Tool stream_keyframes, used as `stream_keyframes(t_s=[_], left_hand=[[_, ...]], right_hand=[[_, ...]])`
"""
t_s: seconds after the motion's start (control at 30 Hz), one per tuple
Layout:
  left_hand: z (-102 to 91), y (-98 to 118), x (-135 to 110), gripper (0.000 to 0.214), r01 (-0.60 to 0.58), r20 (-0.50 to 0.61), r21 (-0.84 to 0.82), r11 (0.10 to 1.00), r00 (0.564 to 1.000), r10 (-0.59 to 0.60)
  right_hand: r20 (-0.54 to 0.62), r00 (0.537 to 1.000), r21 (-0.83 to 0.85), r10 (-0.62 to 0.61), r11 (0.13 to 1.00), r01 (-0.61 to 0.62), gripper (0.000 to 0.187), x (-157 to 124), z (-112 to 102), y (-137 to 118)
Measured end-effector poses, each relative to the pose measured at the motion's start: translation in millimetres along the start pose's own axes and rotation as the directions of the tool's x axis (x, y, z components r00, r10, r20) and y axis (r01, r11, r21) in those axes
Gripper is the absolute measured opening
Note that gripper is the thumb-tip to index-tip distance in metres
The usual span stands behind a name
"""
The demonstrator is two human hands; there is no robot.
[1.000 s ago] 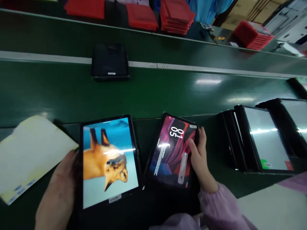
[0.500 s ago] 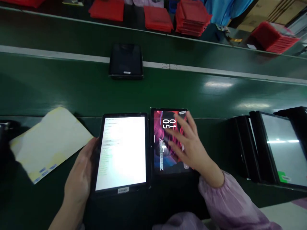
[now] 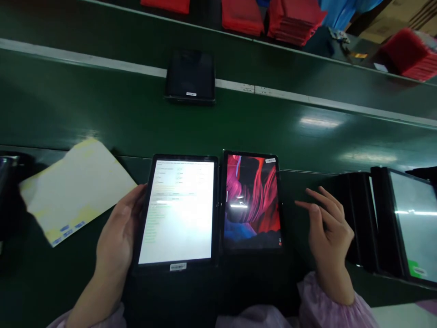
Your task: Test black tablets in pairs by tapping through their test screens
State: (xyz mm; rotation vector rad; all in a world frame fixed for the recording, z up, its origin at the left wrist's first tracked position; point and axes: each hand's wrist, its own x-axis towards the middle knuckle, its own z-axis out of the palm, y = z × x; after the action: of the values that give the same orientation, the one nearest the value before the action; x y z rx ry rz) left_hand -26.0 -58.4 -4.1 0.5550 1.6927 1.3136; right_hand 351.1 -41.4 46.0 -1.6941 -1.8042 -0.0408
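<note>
A tablet with a bright white screen of text (image 3: 179,214) lies in front of me, a barcode label on its lower frame. My left hand (image 3: 119,232) grips its left edge, with the fingertips partly hidden behind it. Close beside it on the right is a second tablet (image 3: 252,205), showing a red and purple wallpaper. To the right of that one, touching neither tablet, my right hand (image 3: 329,228) hovers with its fingers apart and nothing in them.
A yellow-edged white sheet (image 3: 78,191) lies to the left. Farther back sits a dark tablet (image 3: 190,75). Several tablets (image 3: 414,223) lean together at the right. Stacks of red sleeves (image 3: 295,20) line the far shelf.
My right hand has moved off the second tablet to the right. That tablet's screen has gone from a clock with text to plain wallpaper. My left hand keeps its grip.
</note>
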Motion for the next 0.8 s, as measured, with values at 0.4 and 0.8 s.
stream_keyframes(t_s=[0.4,0.8], left_hand=[[3.6,7,-1,0.045,0.037,0.002,-0.088,0.995,0.999,-0.037],[-1.3,6,-1,0.049,0.048,-0.077,0.095,0.994,0.996,-0.040]], right_hand=[[0.166,0.965,0.145,-0.206,0.972,0.182,0.032,-1,26,-39],[0.168,0.970,0.118,-0.175,0.981,0.156,0.031,-2,28,-33]])
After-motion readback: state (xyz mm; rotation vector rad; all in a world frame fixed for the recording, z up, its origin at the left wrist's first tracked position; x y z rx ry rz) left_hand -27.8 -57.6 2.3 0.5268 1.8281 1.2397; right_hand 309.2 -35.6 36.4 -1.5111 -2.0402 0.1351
